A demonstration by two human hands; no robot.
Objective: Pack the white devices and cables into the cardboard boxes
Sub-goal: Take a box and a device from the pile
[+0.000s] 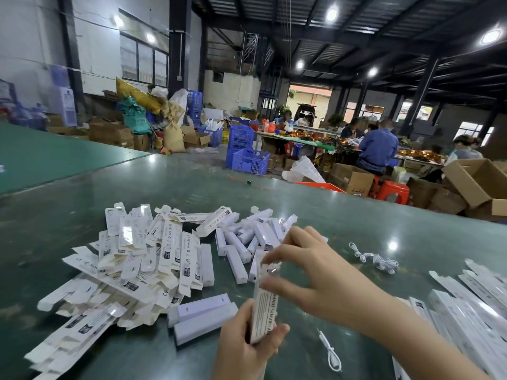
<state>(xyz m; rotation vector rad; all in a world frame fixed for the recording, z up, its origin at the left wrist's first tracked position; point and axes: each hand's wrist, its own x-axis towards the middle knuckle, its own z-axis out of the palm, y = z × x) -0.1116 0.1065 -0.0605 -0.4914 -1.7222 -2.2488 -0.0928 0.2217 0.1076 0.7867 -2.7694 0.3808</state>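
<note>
A broad green bench [343, 223] is seen stretching across the lower part of the view, its glossy top catching the ceiling lights. On its left side a large heap of flattened white cardboard boxes [131, 259] is piled, printed with black marks and overlapping at many angles. Along the right edge a row of long flat box blanks [472, 300] is laid side by side. Between the heap and the hands, a cluster of white devices [247, 239] is spread on the bench, slim rectangular bars lying loose and crossing one another, and two more white bars [203, 316] are set just beside the left hand.

A narrow printed box [264, 314] is held upright near the lower centre. It is gripped at its lower end by the left hand [244, 349], whose grip is clamped round it with fingers and thumb curled. Its upper end is met by the right hand [310, 272]; the thumb and forefinger are pinched at the box's open top, where a small metallic part shows. Whether a device is inside cannot be told.

A tangle of white cables [375, 259] is seen on the bench right of the hands, and a single white cable [330, 352] is laid near the lower edge.
</note>
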